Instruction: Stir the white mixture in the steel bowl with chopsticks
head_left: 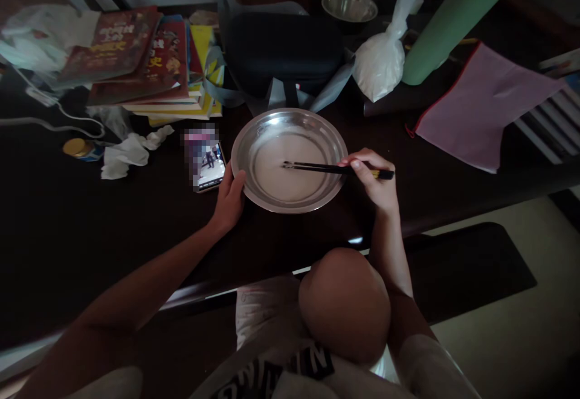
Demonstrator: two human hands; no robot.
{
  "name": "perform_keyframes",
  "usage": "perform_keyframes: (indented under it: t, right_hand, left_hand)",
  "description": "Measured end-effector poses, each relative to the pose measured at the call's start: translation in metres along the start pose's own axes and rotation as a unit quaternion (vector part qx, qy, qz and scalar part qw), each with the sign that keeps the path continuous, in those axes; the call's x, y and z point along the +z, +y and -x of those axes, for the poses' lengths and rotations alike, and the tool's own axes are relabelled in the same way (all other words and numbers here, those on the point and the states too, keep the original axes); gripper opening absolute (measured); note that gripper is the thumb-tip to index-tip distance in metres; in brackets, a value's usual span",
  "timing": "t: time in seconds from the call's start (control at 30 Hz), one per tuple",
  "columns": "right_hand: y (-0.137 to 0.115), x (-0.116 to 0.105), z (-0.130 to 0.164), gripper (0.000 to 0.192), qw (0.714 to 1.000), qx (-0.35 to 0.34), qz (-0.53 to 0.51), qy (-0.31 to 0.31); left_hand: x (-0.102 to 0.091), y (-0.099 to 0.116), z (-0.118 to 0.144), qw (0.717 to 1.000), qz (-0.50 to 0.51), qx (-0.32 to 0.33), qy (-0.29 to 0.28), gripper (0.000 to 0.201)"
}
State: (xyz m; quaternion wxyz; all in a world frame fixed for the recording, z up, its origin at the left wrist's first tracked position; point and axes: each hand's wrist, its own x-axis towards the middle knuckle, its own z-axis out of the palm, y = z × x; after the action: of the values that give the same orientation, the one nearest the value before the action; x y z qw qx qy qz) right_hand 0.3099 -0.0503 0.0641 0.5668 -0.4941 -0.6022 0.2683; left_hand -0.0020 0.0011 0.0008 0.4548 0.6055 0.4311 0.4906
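A wide steel bowl (335, 139) stands on the dark table in front of me, with a pale, milky liquid or batter (283, 184) spread over its bottom. My left hand (230, 201) grips the left rim, thumb on the edge and fingers along the outer wall. Over the right rim, my right hand (374, 178) is closed round a pair of black chopsticks (317, 168). Their tips dip into the pale mixture near the bowl's middle. A lit phone (211, 166) lies just left of my left hand.
Crumpled tissues (127, 156) and a yellow-lidded jar (81, 149) lie left. Behind stand stacked books (167, 63), a dark case (285, 48) and another steel bowl (348, 7). A tied white bag (379, 63), green cylinder (453, 27) and pink pouch (484, 106) are right.
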Motion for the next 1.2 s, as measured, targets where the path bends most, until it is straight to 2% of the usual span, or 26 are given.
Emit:
perform_keyframes:
  t: [0.1,0.13,0.23,0.3,0.43,0.47,0.6,0.63,0.77,0.83,0.93,1.0,1.1,1.2]
  right_hand:
    - [0.0012,-0.0019,0.0006,0.022,0.998,0.017,-0.002,0.063]
    - [0.0014,-0.0022,0.0008,0.023,0.998,0.022,-0.007,0.064]
    - [0.0008,-0.0012,0.0007,0.019,1.000,0.012,-0.013,0.001]
    - [0.0003,-0.0005,0.0004,0.016,1.000,-0.002,-0.006,-0.017]
    - [-0.0001,-0.0012,0.0008,0.022,0.998,0.014,0.005,0.059]
    - [-0.0003,-0.0013,0.0010,0.023,0.998,0.021,0.003,0.062]
    - [-0.0019,-0.0007,0.0006,0.019,1.000,0.004,-0.005,-0.017]
    - [-0.0019,-0.0007,0.0004,0.017,1.000,-0.002,-0.001,-0.020]
    - [-0.0005,-0.0018,0.0007,0.022,0.998,0.013,0.010,0.052]
    - [-0.0004,-0.0016,0.0011,0.024,0.999,0.023,0.002,0.041]
    - [-0.0011,-0.0004,0.0009,0.019,1.000,0.010,0.000,-0.017]
    - [-0.0008,-0.0003,0.0008,0.017,1.000,0.003,0.004,-0.004]
    - [0.0004,-0.0011,0.0011,0.021,0.998,0.016,-0.003,0.055]
    - [0.0000,-0.0005,0.0012,0.022,1.000,0.019,-0.005,0.023]
  left_hand:
    - [-0.0002,-0.0003,-0.0003,1.000,0.004,-0.008,-0.003,0.051]
    - [-0.0001,-0.0002,-0.0003,1.000,0.006,-0.011,-0.001,0.051]
    - [0.0003,0.0007,-0.0002,1.000,0.012,-0.020,0.007,0.051]
    - [0.0005,0.0010,-0.0002,1.000,0.016,-0.019,0.006,0.051]
    - [0.0001,0.0007,-0.0005,1.000,0.015,-0.013,0.002,0.050]
    - [0.0000,0.0007,-0.0005,1.000,0.013,-0.012,0.003,0.050]
    - [-0.0001,0.0021,-0.0002,1.000,0.005,-0.013,0.001,0.049]
    - [0.0000,0.0025,-0.0001,1.000,0.005,-0.013,0.001,0.048]
    - [0.0002,0.0024,-0.0002,1.000,0.000,-0.006,-0.002,0.047]
    - [0.0002,0.0013,-0.0003,1.000,-0.005,-0.002,0.000,0.048]
    - [0.0000,-0.0004,-0.0006,1.000,-0.002,-0.001,0.004,0.049]
    - [-0.0002,-0.0007,-0.0006,1.000,0.004,-0.005,0.006,0.049]
    - [-0.0003,0.0002,-0.0003,1.000,0.006,-0.007,0.006,0.050]
    - [-0.0002,0.0010,0.0005,1.000,-0.001,-0.008,0.003,0.051]
